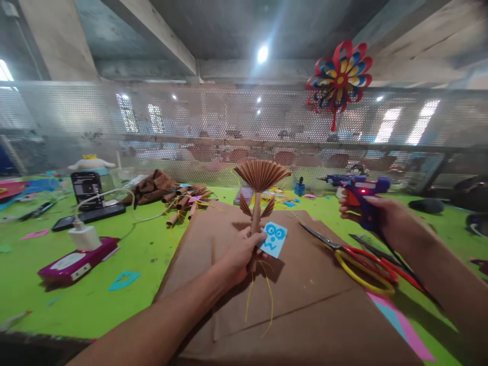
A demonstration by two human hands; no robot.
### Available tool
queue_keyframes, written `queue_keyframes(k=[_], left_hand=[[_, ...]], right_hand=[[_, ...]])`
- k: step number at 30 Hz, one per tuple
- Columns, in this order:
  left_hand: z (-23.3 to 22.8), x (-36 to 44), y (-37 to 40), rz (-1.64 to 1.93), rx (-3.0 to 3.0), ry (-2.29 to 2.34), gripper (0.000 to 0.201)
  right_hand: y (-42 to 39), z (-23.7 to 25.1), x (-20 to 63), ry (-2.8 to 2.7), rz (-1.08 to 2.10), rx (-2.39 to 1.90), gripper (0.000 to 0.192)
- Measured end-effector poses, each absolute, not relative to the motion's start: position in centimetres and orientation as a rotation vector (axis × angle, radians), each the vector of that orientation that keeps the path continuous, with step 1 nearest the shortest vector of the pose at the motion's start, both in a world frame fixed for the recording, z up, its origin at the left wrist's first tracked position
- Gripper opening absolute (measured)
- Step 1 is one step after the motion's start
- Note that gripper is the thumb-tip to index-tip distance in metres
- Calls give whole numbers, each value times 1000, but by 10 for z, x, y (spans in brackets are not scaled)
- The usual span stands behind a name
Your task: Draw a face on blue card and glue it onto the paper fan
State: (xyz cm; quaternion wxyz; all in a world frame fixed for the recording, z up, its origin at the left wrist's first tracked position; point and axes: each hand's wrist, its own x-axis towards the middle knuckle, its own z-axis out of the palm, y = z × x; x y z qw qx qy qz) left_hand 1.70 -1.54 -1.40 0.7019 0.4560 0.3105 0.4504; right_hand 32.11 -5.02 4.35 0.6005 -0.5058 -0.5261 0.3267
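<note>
My left hand [240,254] grips a brown rolled paper stem topped with a pleated paper fan [261,175] and two small paper leaves, held upright over a brown paper sheet [305,300]. A small blue paper face cutout [273,239] sits at my fingertips. Thin yellow strands hang below the hand. My right hand [375,216] holds a blue and purple glue gun [356,190] off to the right, its nozzle pointing left and a red light lit.
Red and yellow scissors [362,264] lie on the brown sheet's right side. The green table [145,254] carries brown paper rolls [185,201], a pink power bank with a charger [76,259], a phone [87,189] and paper scraps. A perforated metal screen with a paper pinwheel [340,76] stands behind.
</note>
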Motion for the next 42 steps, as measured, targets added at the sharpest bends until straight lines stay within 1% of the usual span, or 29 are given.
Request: queue_keyframes(k=[1,4,6,8,13,17,25,35,42], left_hand=[[-14,17,-16,1008,1022,684,20],[-15,18,-18,1027,1038,673,21],[-15,18,-20,1035,1040,666,22],[-15,19,-22,1041,1045,666,23],[-15,21,-25,1012,1064,633,25],[-13,22,-29,989,1048,610,24],[-12,23,-32,975,1016,603,20],[-9,23,-33,974,1024,580,17],[-9,23,-33,978,1037,576,19]], right_hand=[[-58,49,307,-1201,874,-1082,31],[-75,59,265,-1301,1044,-983,32],[-78,57,243,-1443,1164,-929,36],[-76,50,230,-1534,1214,-908,38],[-62,29,227,-1500,1184,-982,43],[-58,21,233,-1429,1243,-952,39],[-60,14,234,-1427,1252,-974,40],[-63,12,232,-1436,1216,-950,35],[-65,12,234,-1494,1202,-960,36]])
